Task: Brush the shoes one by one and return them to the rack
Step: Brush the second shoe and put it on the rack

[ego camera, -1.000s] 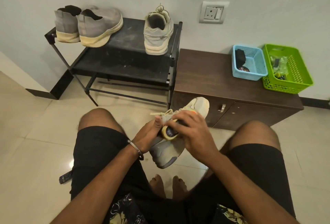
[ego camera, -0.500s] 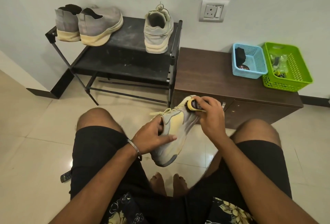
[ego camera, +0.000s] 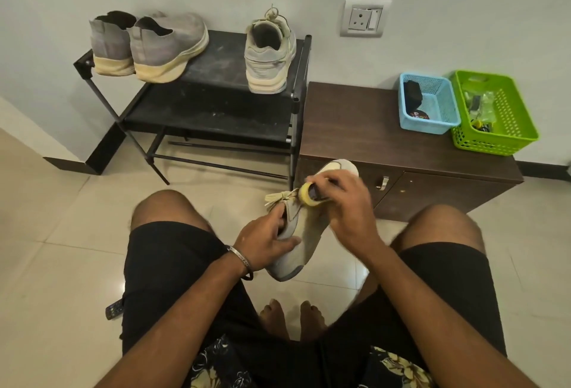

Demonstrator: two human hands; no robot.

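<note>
Gripping the soft, light shoe (ego camera: 304, 233) at its collar, the left hand (ego camera: 267, 239) steadies it; the right hand (ego camera: 343, 199) clasps the brush (ego camera: 310, 194).

The right hand (ego camera: 346, 202) was motion-blurred and covered most of the brush (ego camera: 310, 194), so only its yellow end and a dark patch showed. The shoe (ego camera: 304, 233) beneath was partly hidden by both hands; the left hand (ego camera: 265, 237) hid its collar. A dark object (ego camera: 113, 311) on the floor was half hidden behind the thigh and too small to identify. The contents of the green basket (ego camera: 519, 128) were too jumbled to tell apart. In the blue basket (ego camera: 432, 123), a label was unreadable. The far grey shoe (ego camera: 106, 44) was partly hidden by its pair.
</note>
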